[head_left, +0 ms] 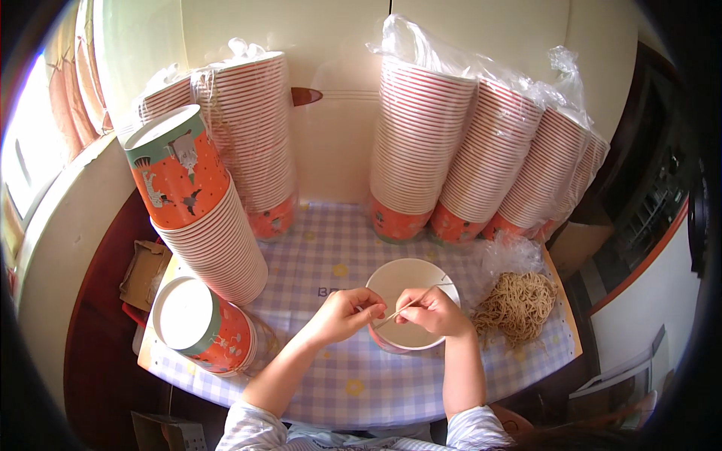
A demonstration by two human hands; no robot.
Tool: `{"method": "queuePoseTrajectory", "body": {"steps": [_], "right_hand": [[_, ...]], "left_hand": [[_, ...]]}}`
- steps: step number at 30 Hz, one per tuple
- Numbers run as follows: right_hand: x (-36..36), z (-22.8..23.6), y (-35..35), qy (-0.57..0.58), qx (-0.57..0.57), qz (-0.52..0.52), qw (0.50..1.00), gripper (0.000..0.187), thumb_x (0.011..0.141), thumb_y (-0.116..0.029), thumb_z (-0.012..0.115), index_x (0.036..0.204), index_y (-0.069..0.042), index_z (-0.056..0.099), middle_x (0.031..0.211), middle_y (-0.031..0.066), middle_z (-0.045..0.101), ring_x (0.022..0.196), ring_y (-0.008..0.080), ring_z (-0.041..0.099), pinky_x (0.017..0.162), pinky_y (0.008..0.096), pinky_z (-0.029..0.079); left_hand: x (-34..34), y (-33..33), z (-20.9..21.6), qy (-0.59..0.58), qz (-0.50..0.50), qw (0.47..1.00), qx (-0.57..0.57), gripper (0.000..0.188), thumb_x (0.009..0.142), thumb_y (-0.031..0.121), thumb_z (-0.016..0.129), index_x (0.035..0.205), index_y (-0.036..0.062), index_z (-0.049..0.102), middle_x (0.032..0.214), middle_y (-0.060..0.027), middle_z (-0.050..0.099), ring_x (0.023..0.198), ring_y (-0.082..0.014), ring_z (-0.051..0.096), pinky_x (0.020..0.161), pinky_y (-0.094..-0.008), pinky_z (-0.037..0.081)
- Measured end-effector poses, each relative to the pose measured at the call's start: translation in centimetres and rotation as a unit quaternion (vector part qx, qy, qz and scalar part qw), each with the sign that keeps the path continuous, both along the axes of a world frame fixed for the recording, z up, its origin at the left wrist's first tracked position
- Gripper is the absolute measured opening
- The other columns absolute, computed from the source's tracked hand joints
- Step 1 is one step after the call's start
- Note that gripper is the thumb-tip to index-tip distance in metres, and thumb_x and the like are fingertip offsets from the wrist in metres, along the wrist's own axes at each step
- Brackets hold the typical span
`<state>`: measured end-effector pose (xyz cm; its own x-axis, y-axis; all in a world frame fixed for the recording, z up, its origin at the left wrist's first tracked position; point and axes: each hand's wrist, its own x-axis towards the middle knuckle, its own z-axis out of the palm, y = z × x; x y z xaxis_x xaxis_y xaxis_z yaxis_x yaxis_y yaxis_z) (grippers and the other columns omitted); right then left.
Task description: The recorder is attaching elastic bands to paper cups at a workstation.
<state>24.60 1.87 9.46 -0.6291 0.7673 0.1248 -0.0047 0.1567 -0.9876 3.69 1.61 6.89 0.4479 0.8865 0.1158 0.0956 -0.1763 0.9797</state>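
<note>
An open paper bucket point(402, 275), white inside with an orange outer wall, stands on the table in front of me. Over its mouth, my left hand point(341, 316) pinches a thin beige cord point(407, 307) between thumb and fingertips. My right hand point(438, 313) is closed around the same cord, and a thin end sticks out past its knuckles toward the bucket's far right rim. To the right of the bucket lies a tangled pile of beige cords point(517, 307), partly in a clear plastic bag point(514, 255).
Tall nested stacks of paper buckets point(421, 143) in clear plastic stand at the back right, others point(252, 135) at the back left. An unwrapped stack point(210, 240) leans at the left, behind a short upside-down stack point(226, 338). A checkered cloth point(331, 383) covers the table.
</note>
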Motion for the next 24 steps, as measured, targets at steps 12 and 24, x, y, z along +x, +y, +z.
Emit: {"method": "queuePoseTrajectory", "body": {"steps": [12,24], "right_hand": [[-0.2,-0.1,-0.1,0.097,-0.031,-0.032,0.994,0.009,0.084,-0.006,0.05,0.082,-0.001,0.058,0.075,0.0036,0.06,0.072,0.0097,0.057,0.068,0.0247,0.047],[-0.3,0.6,0.1,0.046,0.15,-0.046,0.986,0.01,0.08,-0.009,0.054,0.074,-0.004,0.059,0.081,0.0025,0.05,0.077,0.0093,0.045,0.071,0.0239,0.038]], "left_hand": [[0.2,-0.7,1.3,0.043,-0.011,0.999,0.002,0.017,0.082,0.016,0.064,0.092,0.0015,0.062,0.078,-0.0006,0.064,0.069,-0.004,0.055,0.059,-0.02,0.043],[1.2,-1.0,-0.2,-0.108,0.011,0.993,-0.038,0.016,0.087,0.014,0.058,0.09,-0.0016,0.061,0.074,-0.001,0.061,0.07,-0.0051,0.056,0.065,-0.0211,0.047]]}}
